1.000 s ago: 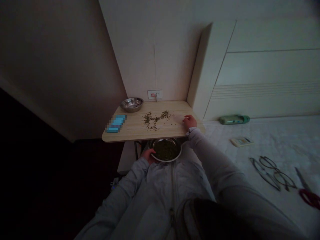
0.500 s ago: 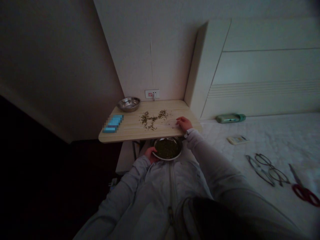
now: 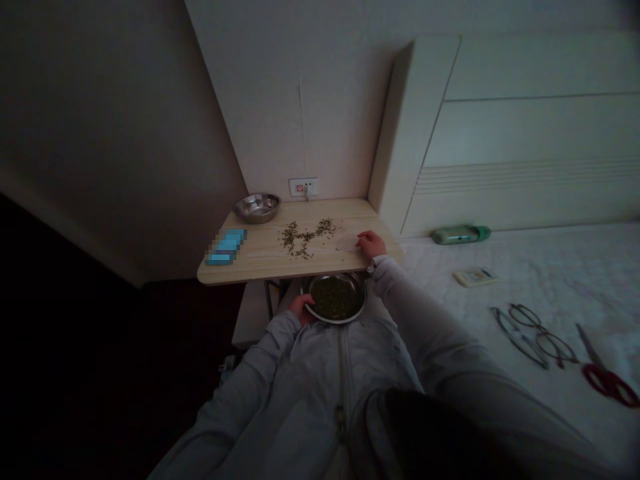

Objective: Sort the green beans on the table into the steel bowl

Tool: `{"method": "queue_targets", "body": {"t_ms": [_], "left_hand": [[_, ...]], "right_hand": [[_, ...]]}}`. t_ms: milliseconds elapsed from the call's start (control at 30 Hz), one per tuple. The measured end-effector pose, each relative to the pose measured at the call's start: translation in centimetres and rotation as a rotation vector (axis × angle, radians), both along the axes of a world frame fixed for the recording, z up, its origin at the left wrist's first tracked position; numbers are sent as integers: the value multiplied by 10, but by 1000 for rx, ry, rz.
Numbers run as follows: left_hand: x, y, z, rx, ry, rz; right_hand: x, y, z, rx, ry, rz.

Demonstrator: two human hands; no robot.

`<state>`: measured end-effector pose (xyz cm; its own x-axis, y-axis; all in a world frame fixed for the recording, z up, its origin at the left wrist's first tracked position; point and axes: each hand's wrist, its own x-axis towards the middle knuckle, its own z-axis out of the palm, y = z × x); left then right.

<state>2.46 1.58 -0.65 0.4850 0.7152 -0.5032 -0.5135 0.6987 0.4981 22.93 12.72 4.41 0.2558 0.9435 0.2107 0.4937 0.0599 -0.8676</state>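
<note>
My left hand (image 3: pixel 302 307) grips the left rim of a steel bowl (image 3: pixel 336 297) full of small dark green grains, held just below the front edge of a small wooden table (image 3: pixel 260 257). My right hand (image 3: pixel 371 244) rests on the table's right part with its fingers curled and pressed together; I cannot make out anything in them. A loose scatter of the same green grains (image 3: pixel 305 237) lies on the tabletop to the left of that hand.
An empty steel bowl (image 3: pixel 257 207) stands at the table's back left, a blue phone (image 3: pixel 226 246) at its left edge. A wall socket (image 3: pixel 303 187) sits behind. On the bed at right lie a green case (image 3: pixel 460 234), a small remote (image 3: pixel 475 276), two pairs of glasses (image 3: pixel 536 335) and red-handled scissors (image 3: pixel 607 379).
My right hand slid left along the tabletop, then eased back a little to the right. My left hand has kept hold of the bowl. The view has shifted slightly.
</note>
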Motion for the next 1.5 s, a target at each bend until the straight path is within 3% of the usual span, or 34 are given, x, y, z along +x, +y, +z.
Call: {"method": "queue_targets", "body": {"t_ms": [467, 867, 1200, 1500], "left_hand": [[-1, -1, 2, -11, 15, 18], [-3, -1, 2, -1, -50, 16], [-3, -2, 6, -35, 52, 52], [-4, 0, 2, -8, 0, 17]], "right_hand": [[2, 5, -5, 44, 4, -19], [1, 1, -3, -7, -68, -101], [2, 4, -5, 6, -5, 4], [1, 3, -6, -2, 1, 78]]}}
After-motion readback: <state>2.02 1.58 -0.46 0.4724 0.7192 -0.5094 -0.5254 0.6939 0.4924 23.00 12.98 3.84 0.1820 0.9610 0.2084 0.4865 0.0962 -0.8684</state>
